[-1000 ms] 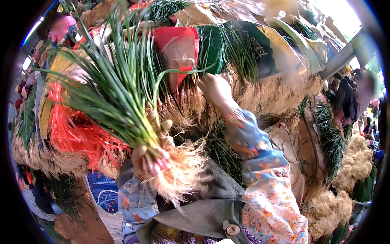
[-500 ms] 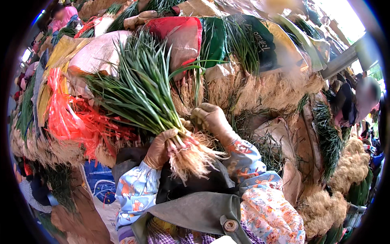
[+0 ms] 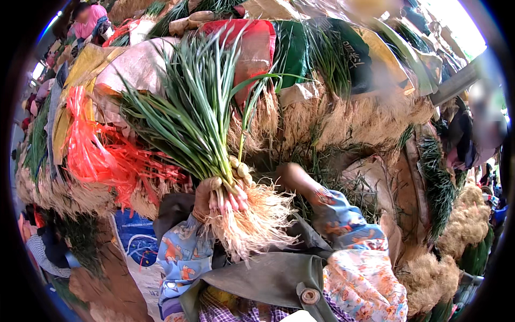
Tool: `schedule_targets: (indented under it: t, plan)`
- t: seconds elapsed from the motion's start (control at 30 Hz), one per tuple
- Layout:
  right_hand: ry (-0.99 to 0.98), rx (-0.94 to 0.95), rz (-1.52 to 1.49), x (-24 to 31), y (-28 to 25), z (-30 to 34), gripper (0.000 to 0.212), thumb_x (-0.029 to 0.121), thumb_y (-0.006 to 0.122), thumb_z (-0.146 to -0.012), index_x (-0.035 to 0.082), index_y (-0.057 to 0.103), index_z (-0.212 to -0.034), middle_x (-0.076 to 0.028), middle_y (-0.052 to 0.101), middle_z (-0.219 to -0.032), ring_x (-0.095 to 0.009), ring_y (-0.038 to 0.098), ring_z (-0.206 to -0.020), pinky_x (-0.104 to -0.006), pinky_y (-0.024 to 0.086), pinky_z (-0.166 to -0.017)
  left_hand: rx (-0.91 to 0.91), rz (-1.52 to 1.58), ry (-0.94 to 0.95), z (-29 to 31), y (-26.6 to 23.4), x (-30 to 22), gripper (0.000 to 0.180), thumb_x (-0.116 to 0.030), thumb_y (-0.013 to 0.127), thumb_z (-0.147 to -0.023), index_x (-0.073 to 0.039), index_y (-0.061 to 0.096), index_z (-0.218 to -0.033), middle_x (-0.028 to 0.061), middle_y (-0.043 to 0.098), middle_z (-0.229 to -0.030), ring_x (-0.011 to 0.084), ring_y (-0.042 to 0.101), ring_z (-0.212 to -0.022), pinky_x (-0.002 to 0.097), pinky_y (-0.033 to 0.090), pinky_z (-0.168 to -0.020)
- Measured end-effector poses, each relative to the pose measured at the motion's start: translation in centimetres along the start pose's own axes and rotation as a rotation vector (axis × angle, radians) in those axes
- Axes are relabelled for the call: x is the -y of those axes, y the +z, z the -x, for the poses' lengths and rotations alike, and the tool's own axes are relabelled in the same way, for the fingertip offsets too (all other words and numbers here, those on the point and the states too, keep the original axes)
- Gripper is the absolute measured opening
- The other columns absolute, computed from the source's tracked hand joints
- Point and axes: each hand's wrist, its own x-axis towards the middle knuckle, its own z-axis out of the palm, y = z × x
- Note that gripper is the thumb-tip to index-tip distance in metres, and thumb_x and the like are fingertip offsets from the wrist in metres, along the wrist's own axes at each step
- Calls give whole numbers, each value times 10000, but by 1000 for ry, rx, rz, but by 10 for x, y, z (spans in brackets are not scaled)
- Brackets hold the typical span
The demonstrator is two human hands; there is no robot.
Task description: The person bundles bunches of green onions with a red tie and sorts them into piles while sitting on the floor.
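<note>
My gloved left hand [image 3: 204,196] is closed round the lower stalks of a bunch of green garlic [image 3: 209,129], its fingertips showing on the bunch's right side. The long green leaves fan up and away. Pinkish-white stem bases and a shaggy mass of pale roots [image 3: 255,222] hang toward me, over my dark apron [image 3: 257,276]. One thin stalk stands a little apart on the right. My right hand [image 3: 292,177] is just right of the bunch, beyond the roots. Motion smears it and its fingers are hidden.
Red plastic strips [image 3: 107,161] hang at the left. A long heap of rooted bundles [image 3: 354,121], partly covered with coloured sacks [image 3: 289,53], lies ahead. More bundles [image 3: 434,188] and pale root piles [image 3: 429,279] stand at right. A person in pink [image 3: 94,21] is far left.
My left hand has lowered the bunch slightly and turned its leaves more upright. My right hand has moved away from the stalks to the right and slightly down.
</note>
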Motion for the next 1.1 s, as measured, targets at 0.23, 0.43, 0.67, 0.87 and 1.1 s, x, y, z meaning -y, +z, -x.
schedule_targets:
  t: [0.23, 0.43, 0.67, 0.87, 1.1]
  plan:
    - [6, -96, -1615, 86, -148, -20, 310, 347, 502, -881, 61, 597, -953, 55, 460, -585, -36, 358, -433, -183, 281, -390, -138, -87, 3, 5, -13, 0, 525, -291, 559, -770, 40, 418, -1151, 229, 572, -920, 329, 614, -679, 363, 538, -557]
    - [472, -373, -1501, 97, -91, -67, 222, 244, 531, -864, 39, 611, -888, -33, 605, -650, -96, 539, -498, -227, 424, -438, -220, -175, -58, -1, 22, -5, 515, -286, 625, -729, 12, 435, -1105, 163, 536, -957, 261, 579, -783, 348, 533, -592]
    - [187, 396, -91, 4, -23, 24, 243, 244, 527, -763, 66, 643, -882, -143, 636, -804, -292, 623, -737, -363, 506, -646, -235, -129, -16, 11, 16, -3, 576, -327, 603, -756, 38, 419, -1162, 190, 564, -954, 261, 599, -763, 361, 532, -658]
    - [247, -603, -156, 30, -147, -32, 221, 239, 480, -840, 49, 533, -741, -170, 563, -672, -355, 564, -629, -419, 473, -588, -153, -84, 173, -10, 36, -28, 585, -251, 617, -761, 34, 380, -1213, 149, 540, -954, 225, 571, -795, 341, 528, -646]
    - [598, -463, -79, -10, -188, -151, 193, 219, 587, -708, 54, 663, -772, -168, 636, -772, -313, 624, -781, -394, 496, -675, 106, -226, 319, -38, 63, -99, 560, -228, 606, -767, 24, 365, -1206, 127, 506, -982, 237, 537, -863, 354, 530, -662]
